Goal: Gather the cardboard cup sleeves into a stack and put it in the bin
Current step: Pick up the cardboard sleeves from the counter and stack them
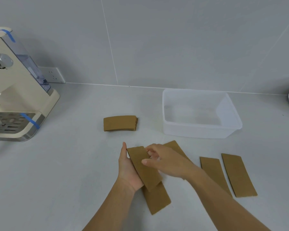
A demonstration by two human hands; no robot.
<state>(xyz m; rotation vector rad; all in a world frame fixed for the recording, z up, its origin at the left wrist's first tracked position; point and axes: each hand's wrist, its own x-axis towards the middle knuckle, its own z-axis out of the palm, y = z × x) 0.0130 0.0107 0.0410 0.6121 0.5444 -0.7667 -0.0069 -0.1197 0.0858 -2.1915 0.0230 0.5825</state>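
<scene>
Head view: your left hand (129, 170) cradles a flattened sleeve (143, 167) from beneath, fingers closed along its left edge; your right hand (163, 161) lies on top, fingers pinched on its upper end. Another sleeve (158, 200) lies on the bench (65, 164) under the held one, one (175, 147) is partly hidden behind your right hand, and two more (213, 172) (238, 175) lie side by side to the right. A gathered stack (120, 123) sits farther back, well apart from the bin (198, 130). Open bench separates stack, bin and coffee machine (15, 90).
</scene>
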